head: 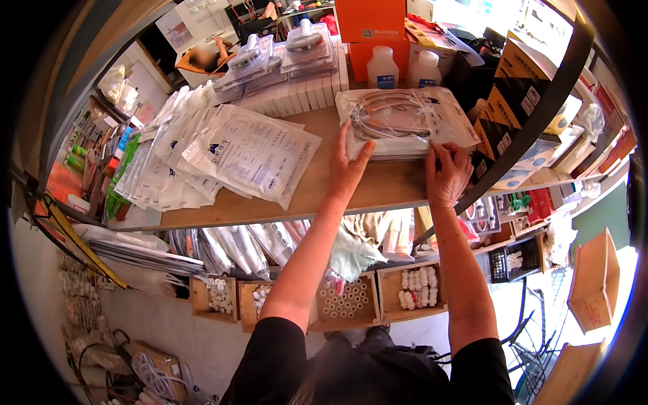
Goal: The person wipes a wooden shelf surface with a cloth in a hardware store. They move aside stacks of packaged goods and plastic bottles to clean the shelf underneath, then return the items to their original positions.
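A stack of flat plastic packets lies on the wooden shelf; a coiled metal-braided hose shows through the top one. At its left front corner, my left hand touches the packet edge with thumb and forefinger apart. My right hand is at the front right part of the stack, fingers bent against the edge; whether they pinch the plastic cannot be told. Further left, printed white plastic packets lie fanned over one another. Two white bottles with blue labels stand behind the stack.
Blister packs sit on a row of white boxes behind. Orange and black cartons and a dark metal shelf post stand right. Below are wooden bins of white fittings. A person sits in the background.
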`<state>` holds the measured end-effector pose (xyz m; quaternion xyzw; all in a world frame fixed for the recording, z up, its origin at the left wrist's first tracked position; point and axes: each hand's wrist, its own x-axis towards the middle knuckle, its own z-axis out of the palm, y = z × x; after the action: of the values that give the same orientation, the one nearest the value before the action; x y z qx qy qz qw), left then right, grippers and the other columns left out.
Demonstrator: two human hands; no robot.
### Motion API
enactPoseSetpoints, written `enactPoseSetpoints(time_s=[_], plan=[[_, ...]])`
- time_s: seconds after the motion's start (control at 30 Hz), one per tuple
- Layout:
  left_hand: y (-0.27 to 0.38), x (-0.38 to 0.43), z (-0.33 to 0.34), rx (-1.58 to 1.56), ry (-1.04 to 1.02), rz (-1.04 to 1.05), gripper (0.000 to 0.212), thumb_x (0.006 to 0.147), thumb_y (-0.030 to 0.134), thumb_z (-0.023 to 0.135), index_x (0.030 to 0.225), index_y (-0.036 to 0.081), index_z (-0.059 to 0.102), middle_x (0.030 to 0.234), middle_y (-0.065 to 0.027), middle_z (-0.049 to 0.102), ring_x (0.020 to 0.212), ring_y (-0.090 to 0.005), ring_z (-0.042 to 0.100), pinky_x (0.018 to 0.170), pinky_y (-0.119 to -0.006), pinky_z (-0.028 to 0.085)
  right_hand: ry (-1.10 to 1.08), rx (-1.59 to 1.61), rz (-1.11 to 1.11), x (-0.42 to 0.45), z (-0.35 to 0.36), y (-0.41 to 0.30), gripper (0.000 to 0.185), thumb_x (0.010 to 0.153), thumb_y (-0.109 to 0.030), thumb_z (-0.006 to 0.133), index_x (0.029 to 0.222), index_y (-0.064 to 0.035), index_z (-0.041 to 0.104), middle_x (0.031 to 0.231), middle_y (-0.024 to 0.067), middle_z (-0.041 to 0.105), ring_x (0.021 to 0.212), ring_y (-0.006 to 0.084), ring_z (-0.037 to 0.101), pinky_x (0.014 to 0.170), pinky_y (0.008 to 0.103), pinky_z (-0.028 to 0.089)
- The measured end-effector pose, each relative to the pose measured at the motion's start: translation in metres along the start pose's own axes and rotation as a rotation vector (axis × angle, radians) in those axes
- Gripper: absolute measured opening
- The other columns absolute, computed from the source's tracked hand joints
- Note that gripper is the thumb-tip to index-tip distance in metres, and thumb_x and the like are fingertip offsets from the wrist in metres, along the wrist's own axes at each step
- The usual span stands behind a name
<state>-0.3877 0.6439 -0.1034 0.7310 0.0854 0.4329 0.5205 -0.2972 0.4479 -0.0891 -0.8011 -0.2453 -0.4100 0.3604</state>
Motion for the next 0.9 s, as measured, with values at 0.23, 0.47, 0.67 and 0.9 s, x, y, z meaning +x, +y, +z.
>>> enactPoseSetpoints(time_s=[0.23,0.47,0.67,0.9], plan=[[-0.003,0.002,0.000,-0.003,-0.009,0.010,0.075,0.090,0.043,0.073,0.146,0.003,0.043,0.144,-0.0195,0.051,0.138,-0.0294,0.045,0.113,-0.037,0.035,-0.001,0.056,-0.145,0.003,0.001,0.002,0.016,0.090,-0.015,0.068,0.104,-0.0085,0.066,0.125,0.0086,0.063,0.114,0.0304,0.059,0.107,0.0471,0.040],[-0.001,-0.001,0.001,-0.007,-0.016,-0.012,0.072,0.091,0.043,0.072,0.145,0.004,0.044,0.140,-0.0143,0.054,0.130,-0.0227,0.049,0.110,-0.033,0.036,-0.087,0.087,-0.045,0.000,0.006,0.009,0.029,0.093,-0.016,0.062,0.122,-0.0103,0.059,0.127,0.0104,0.062,0.118,0.0321,0.057,0.107,0.0456,0.039],[-0.006,-0.001,0.001,-0.062,-0.010,-0.064,0.075,0.087,0.038,0.077,0.144,0.001,0.045,0.142,-0.0205,0.053,0.135,-0.0302,0.047,0.113,-0.038,0.035,-0.162,0.040,-0.016,0.001,0.008,0.007,0.034,0.096,-0.021,0.059,0.129,-0.0133,0.060,0.129,0.0082,0.060,0.122,0.0308,0.053,0.106,0.0430,0.038],[-0.006,0.002,0.001,0.024,0.019,0.044,0.076,0.087,0.042,0.076,0.143,0.002,0.046,0.141,-0.0209,0.053,0.134,-0.0337,0.048,0.112,-0.040,0.036,-0.160,0.020,-0.029,0.002,0.009,0.008,0.032,0.097,-0.023,0.057,0.127,-0.0131,0.060,0.131,0.0077,0.058,0.121,0.0309,0.054,0.105,0.0436,0.039]])
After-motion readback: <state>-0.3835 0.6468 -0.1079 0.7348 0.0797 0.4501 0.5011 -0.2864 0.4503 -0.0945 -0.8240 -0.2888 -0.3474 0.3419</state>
